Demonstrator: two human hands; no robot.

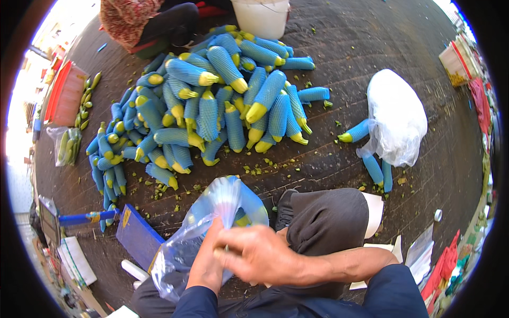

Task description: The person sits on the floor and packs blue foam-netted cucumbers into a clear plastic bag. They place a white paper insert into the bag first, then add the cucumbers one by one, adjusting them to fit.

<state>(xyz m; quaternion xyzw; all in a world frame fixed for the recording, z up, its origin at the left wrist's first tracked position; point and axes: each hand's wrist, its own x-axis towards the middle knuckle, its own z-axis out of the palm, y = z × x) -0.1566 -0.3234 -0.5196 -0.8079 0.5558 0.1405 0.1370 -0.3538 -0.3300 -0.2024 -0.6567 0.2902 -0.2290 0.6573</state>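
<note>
A clear plastic bag [175,254] is gathered at its neck into a twisted bunch in front of my lap. Inside its far part lie courgettes [243,219] in blue foam net sleeves. My left hand [216,228] grips the gathered neck, its fingers largely hidden. Across it comes my right hand [254,254], blurred, with fingers curled and the thumb close to the index finger. Something small and dark shows between them; I cannot tell what it is. Beyond the bag spreads a large pile of blue-sleeved courgettes [208,115] with light green ends.
A bundle of white plastic [395,115] lies at right beside several sleeved courgettes. A blue platform scale [139,236] stands at left. Past the pile are a white bucket [262,18] and a seated person [131,24]. Bare courgettes [83,103] lie near a red crate [65,95].
</note>
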